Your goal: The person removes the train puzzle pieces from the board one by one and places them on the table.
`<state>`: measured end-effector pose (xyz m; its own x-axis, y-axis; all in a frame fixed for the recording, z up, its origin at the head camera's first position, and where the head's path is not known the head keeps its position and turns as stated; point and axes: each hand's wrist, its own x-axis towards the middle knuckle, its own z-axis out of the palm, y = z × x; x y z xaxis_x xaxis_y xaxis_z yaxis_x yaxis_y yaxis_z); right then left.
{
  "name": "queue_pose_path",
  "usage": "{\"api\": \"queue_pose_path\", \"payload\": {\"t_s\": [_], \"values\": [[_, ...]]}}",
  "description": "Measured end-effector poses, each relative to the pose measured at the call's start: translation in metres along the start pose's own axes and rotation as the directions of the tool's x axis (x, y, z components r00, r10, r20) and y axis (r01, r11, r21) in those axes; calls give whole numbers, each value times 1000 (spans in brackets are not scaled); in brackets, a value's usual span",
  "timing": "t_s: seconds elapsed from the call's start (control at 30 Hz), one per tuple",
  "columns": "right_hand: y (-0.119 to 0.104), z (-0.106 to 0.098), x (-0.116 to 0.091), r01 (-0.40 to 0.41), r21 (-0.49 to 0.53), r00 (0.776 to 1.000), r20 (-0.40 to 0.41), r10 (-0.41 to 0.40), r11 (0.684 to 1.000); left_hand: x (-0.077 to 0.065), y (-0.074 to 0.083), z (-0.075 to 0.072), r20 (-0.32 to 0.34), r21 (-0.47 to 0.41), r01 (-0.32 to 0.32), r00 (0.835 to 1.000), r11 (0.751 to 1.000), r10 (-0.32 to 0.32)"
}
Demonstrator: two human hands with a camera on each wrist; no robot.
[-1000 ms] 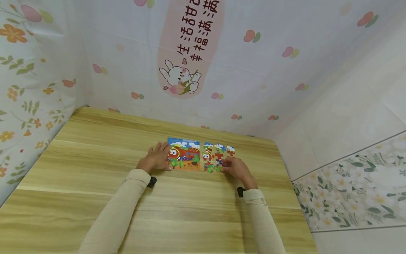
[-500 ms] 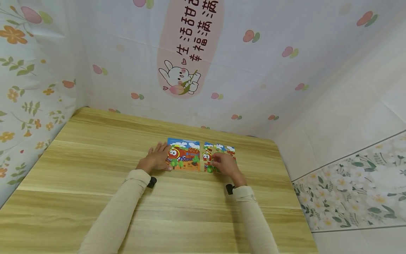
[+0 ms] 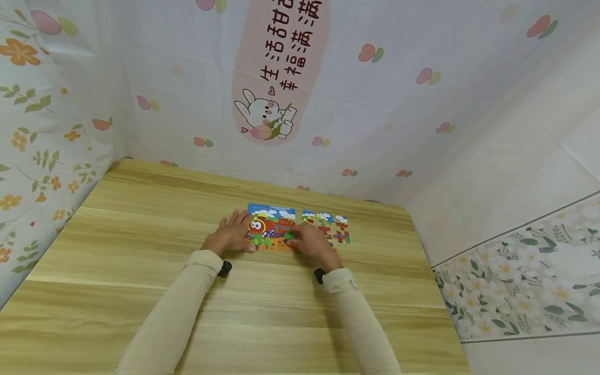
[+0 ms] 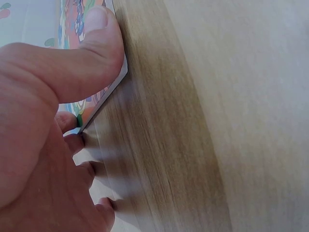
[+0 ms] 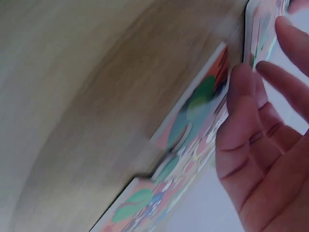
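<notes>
A colourful cartoon train puzzle board (image 3: 272,212) lies flat on the table. Its left edge is under my left hand (image 3: 226,236), fingers spread; in the left wrist view the thumb (image 4: 104,36) lies over the board's printed face, with fingertips along its edge and on the wood. My right hand (image 3: 313,242) reaches over the board's lower right corner, thumb and forefinger on either side of a printed green tree (image 3: 289,236). I see no loose piece between them. Right of the board lie several puzzle pieces (image 3: 342,237), some hidden by that hand. One with a green tree (image 5: 200,99) shows in the right wrist view.
The wood-grain table (image 3: 262,312) stretches around the puzzle. A printed white cloth (image 3: 178,104) hangs behind it, with flowered cloth (image 3: 42,156) at the left and a pale tiled wall (image 3: 515,208) at the right.
My right hand has moved left, from the loose pieces to the board's lower right corner, uncovering pieces at the right. The left hand stays in place.
</notes>
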<state>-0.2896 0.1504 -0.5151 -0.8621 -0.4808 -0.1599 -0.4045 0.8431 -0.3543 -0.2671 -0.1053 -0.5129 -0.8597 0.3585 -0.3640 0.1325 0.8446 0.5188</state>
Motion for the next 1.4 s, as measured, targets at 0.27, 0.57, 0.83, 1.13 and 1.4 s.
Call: {"api": "queue_pose_path", "payload": {"t_s": [0.27,0.57,0.83,1.13,1.4], "values": [[-4,2,1,-30,-6,1000,0,30,1000,1,-1,1,1,6,2,1000,1000,-2],[-4,-2,-2,-11,156,1000,-20,14,988,1,-2,0,-7,0,1,1000,1000,-1],[10,-11,-13,12,407,993,-113,37,913,1,-1,0,1,9,-2,1000,1000,2],[56,-29,-33,-42,472,968,-197,152,881,1,-1,0,2,0,1,1000,1000,-1],[89,-39,-56,-164,482,946,-171,276,860,1,-2,-2,11,15,3,1000,1000,-3]]}}
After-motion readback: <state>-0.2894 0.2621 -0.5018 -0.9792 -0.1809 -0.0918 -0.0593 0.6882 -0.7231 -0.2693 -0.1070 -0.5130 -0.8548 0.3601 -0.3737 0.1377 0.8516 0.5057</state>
